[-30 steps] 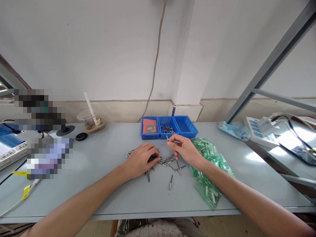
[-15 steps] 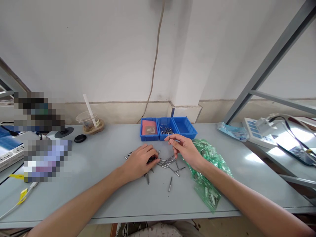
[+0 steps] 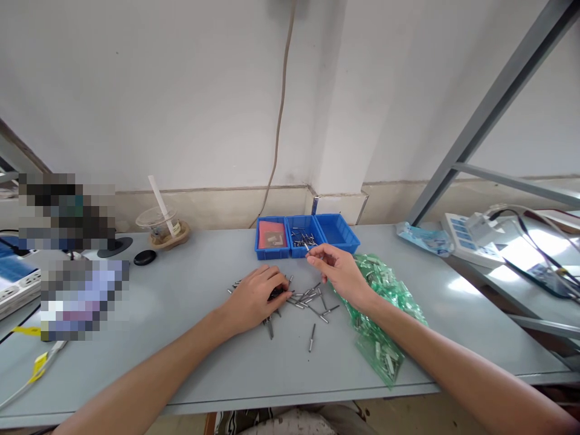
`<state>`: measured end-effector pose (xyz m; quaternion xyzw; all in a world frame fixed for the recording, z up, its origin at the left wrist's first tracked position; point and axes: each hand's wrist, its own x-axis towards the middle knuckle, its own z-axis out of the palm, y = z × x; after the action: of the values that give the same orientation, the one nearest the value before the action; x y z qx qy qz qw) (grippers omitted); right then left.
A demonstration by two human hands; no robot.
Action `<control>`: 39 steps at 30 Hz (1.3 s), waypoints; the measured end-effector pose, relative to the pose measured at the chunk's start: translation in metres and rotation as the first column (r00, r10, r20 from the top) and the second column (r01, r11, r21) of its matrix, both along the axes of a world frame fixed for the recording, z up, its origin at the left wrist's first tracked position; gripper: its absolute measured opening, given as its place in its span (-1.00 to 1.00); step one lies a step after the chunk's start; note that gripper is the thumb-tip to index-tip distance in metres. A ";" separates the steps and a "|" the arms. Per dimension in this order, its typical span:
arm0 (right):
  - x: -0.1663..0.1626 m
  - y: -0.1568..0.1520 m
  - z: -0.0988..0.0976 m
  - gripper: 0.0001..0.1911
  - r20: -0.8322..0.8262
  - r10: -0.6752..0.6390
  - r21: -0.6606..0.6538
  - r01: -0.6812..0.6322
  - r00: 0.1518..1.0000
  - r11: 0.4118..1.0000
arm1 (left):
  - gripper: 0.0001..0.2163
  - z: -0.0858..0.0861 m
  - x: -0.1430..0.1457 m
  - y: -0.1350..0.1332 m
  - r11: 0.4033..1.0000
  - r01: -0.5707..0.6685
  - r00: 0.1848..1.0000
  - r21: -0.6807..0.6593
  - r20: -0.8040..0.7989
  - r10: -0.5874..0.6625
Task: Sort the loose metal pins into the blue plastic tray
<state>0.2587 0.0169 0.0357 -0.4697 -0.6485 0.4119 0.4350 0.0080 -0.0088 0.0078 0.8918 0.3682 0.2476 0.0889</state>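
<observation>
My right hand (image 3: 338, 266) is raised in front of the blue bins, thumb and forefinger pinched on a thin metal pin (image 3: 307, 247). Its tip points toward the middle blue bin (image 3: 301, 252), which holds several similar pins. My left hand (image 3: 263, 296) rests low on the table over a loose heap of metal pins (image 3: 308, 296), its fingers curled. Something dark shows beneath those fingers, but I cannot make out what it is. A single pin (image 3: 312, 338) lies apart, nearer the front edge.
The left blue bin (image 3: 272, 255) holds a red packet (image 3: 272, 234); the right blue bin (image 3: 339, 232) adjoins the middle one. Green plastic bags (image 3: 385, 308) lie beneath my right forearm. A cup with a straw (image 3: 159, 220) and a black round object (image 3: 145, 257) stand left; a power strip (image 3: 471, 238) sits right.
My right hand has shifted slightly left, the pin in its fingers now tilted toward the middle bin. My left hand stays over the heap. The whole view has moved a little.
</observation>
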 end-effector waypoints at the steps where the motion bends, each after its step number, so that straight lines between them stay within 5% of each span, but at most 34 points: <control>1: 0.000 -0.001 0.002 -0.67 -0.007 -0.001 -0.011 0.001 1.000 1.000 | -0.91 0.000 0.000 0.000 1.000 -0.002 1.000 0.001 0.001 0.002; 19: -0.001 -0.003 0.005 -0.68 -0.160 -0.002 -0.059 -0.008 0.987 0.998 | -0.89 0.000 0.000 0.000 1.000 0.002 1.000 -0.026 0.011 -0.002; 35: 0.000 -0.004 0.001 -0.76 0.004 -0.100 0.162 0.098 0.995 0.982 | -0.89 0.000 0.000 0.001 1.000 0.003 1.000 -0.017 0.002 -0.003; 39: -0.001 -0.006 0.003 -0.72 -0.061 -0.026 0.069 0.030 0.998 0.997 | -0.84 0.001 0.001 0.001 1.000 0.003 1.000 -0.005 0.007 -0.003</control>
<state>0.2581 0.0106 0.0391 -0.4508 -0.6425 0.3968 0.4760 0.0085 -0.0082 0.0088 0.8911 0.3672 0.2499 0.0928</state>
